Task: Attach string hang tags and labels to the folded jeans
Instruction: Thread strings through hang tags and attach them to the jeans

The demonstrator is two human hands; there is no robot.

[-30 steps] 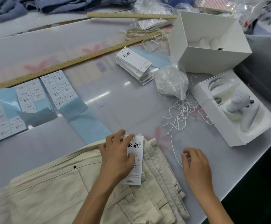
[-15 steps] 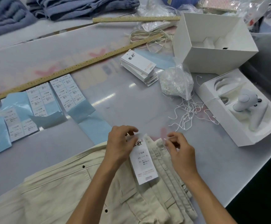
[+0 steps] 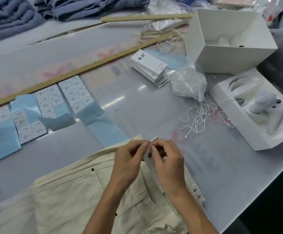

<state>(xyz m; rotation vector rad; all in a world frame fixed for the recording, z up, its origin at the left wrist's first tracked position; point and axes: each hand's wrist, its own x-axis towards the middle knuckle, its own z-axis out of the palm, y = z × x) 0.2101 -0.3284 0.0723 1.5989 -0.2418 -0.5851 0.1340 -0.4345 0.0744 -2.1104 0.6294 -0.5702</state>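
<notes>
Cream folded jeans point(image 3: 73, 196) lie at the near edge of the table. Above their waistband my left hand point(image 3: 129, 164) and my right hand point(image 3: 168, 164) meet, both pinching the top of a white hang tag point(image 3: 150, 157) with black characters. The tag stands tilted on edge between the fingers, mostly hidden by my right hand. Any string in my fingers is too thin to make out. Loose white strings point(image 3: 199, 117) lie to the right beyond my hands. A stack of hang tags point(image 3: 148, 66) sits further back. Sheets of size labels point(image 3: 75, 93) on blue backing lie left.
A bag of strings point(image 3: 188, 83) sits by an open white box point(image 3: 228, 41) and a box holding a white device point(image 3: 258, 108). Two wooden rulers point(image 3: 80, 70) cross the table's back. Blue folded jeans point(image 3: 86, 5) are piled far back. The table edge point(image 3: 262, 193) runs close at right.
My right hand moved left from the table to the tag and joined my left hand at its top. The tag was lifted from lying flat on the jeans to standing on edge.
</notes>
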